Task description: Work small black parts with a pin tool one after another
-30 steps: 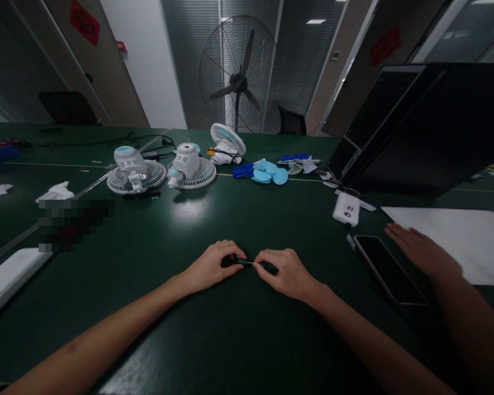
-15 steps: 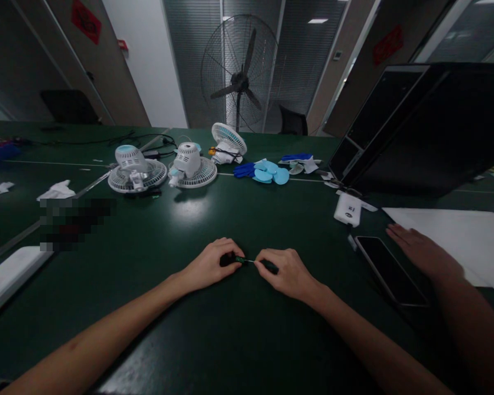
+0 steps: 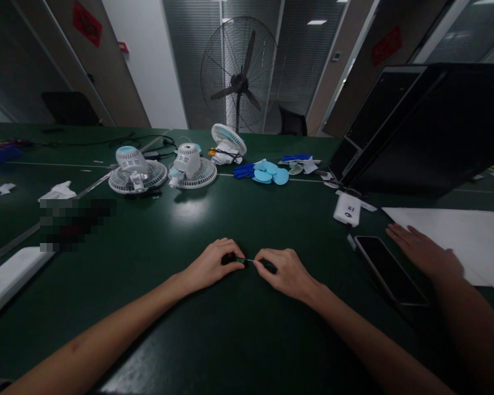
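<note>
Low over the green table [image 3: 181, 340], my left hand [image 3: 214, 264] pinches the dark green handle of a small screwdriver [image 3: 239, 260]. Its thin metal shaft points right, toward my right hand [image 3: 286, 271]. The thumb and forefinger of my right hand are closed at the shaft's tip, and a dark piece shows under those fingers. What that piece is cannot be made out. A narrow stretch of shaft is bare between the two hands.
Fan parts [image 3: 192, 169], a light-blue fan blade [image 3: 270, 171] and blue gloves [image 3: 243, 170] lie farther back. At right are a phone [image 3: 390, 270], a white power bank [image 3: 347, 209], a monitor [image 3: 436, 131] and another person's hand [image 3: 424, 252] by white paper [image 3: 473, 236].
</note>
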Demonstrator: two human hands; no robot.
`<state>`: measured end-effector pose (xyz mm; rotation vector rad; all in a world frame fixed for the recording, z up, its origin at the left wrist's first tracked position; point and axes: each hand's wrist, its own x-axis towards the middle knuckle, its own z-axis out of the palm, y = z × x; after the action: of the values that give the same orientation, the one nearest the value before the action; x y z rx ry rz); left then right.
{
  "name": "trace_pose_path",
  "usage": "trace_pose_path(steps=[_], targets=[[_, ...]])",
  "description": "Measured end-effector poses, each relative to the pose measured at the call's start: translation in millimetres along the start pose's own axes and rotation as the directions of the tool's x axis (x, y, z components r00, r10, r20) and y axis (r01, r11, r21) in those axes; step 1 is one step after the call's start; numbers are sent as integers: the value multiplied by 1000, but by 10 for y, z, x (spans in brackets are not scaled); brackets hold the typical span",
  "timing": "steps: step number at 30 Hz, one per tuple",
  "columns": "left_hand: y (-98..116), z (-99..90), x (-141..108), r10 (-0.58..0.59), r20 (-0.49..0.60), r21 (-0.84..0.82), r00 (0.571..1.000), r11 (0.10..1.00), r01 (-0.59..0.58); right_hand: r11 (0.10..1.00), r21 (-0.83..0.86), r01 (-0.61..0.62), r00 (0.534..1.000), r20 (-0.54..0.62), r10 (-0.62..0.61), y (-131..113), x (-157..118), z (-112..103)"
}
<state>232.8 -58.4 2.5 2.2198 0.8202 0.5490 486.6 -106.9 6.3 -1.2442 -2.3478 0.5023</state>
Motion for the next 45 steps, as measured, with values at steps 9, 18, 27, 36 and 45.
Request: trace_pose_path(steps=[9,18,27,36,45], targets=[[3,22,23,35,-1,64,999,997,-35,998,-64,10,1000,9,-10,-21,15,31],[9,22,36,10,15,97,1000,995,-12,997,-80,-20,1000,-18,19,-90,20,26],[34,2,16,-46,9,28,999,999,46,984,9,-176,968,-178,175,24,48,38],[72,2,-16,103,62,120,993,987,-110,968,93,-232,933,-260,248,76,62,22],[369,80,-53,238,259,194,936,937,-292,949,181,-256,880,-364,307,171,69,46]])
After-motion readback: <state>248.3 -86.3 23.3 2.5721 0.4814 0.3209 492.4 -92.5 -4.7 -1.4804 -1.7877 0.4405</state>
